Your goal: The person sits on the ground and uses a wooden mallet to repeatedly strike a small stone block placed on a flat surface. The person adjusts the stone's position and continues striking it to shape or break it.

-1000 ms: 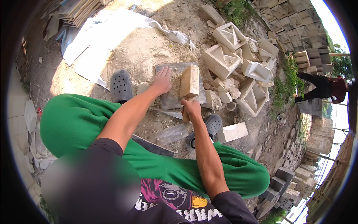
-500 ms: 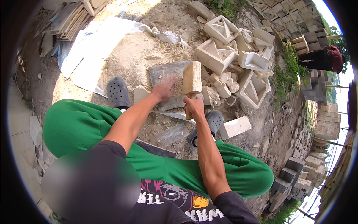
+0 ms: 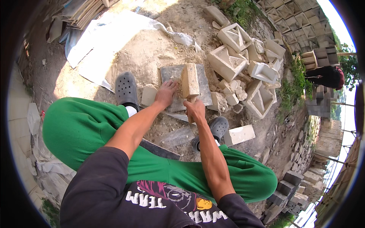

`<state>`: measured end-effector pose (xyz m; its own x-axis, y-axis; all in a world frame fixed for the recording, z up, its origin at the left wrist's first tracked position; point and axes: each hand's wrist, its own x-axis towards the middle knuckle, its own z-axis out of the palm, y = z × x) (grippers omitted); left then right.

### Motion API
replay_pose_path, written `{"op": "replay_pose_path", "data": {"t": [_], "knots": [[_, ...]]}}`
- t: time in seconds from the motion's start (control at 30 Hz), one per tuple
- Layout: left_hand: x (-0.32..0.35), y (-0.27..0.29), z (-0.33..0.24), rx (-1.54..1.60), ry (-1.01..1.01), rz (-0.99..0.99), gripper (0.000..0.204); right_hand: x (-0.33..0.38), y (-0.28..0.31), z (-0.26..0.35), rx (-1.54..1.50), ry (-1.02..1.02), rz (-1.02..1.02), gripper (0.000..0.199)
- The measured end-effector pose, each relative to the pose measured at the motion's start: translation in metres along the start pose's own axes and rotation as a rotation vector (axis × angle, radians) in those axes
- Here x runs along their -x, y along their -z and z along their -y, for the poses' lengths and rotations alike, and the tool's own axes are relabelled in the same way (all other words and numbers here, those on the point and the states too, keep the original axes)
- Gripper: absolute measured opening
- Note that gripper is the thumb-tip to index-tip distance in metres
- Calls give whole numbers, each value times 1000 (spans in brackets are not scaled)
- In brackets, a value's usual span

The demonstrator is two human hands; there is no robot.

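Observation:
My right hand point(image 3: 195, 109) is wrapped round the handle of a wooden mallet, whose blocky head point(image 3: 189, 81) is over a dark flat board point(image 3: 205, 88) on the ground between my feet. Just left of the mallet head, my left hand point(image 3: 166, 93) lies palm down at the board's left side, fingers stretched out. Pale crumbs are scattered near its fingertips. Whether anything lies under that hand or beneath the mallet is hidden.
Right of the board lies a heap of pale hollow blocks point(image 3: 227, 62) and broken chunks. A rectangular block point(image 3: 239, 134) is beside my right shoe. White sheeting point(image 3: 114, 41) spreads at far left, near stacked boards point(image 3: 84, 14). Another person point(image 3: 327, 77) bends over at far right.
The mallet has come down towards the board and a little left. My left hand has settled flatter at the board's left side. The whole view has also shifted slightly.

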<state>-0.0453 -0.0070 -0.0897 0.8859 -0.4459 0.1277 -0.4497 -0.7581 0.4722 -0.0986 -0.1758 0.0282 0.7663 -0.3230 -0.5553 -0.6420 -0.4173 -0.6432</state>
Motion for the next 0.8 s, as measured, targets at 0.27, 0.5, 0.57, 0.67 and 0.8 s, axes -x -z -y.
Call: {"op": "replay_pose_path", "data": {"t": [0.27,0.5,0.57,0.67,0.8], "knots": [[-16,14,-10,73,78,25,31,-20,-9,-32,134,156,-140,36],[-14,5,7,87,118,43,26,-16,16,4,19,-70,29,32],[-15,-1,9,106,168,-8,24,-12,17,14,-67,39,-47,29],[-13,0,6,130,150,-3,23,-12,9,11,-116,71,-55,28],[-17,7,4,121,44,-18,23,-24,-9,-31,144,-36,-32,37]]}}
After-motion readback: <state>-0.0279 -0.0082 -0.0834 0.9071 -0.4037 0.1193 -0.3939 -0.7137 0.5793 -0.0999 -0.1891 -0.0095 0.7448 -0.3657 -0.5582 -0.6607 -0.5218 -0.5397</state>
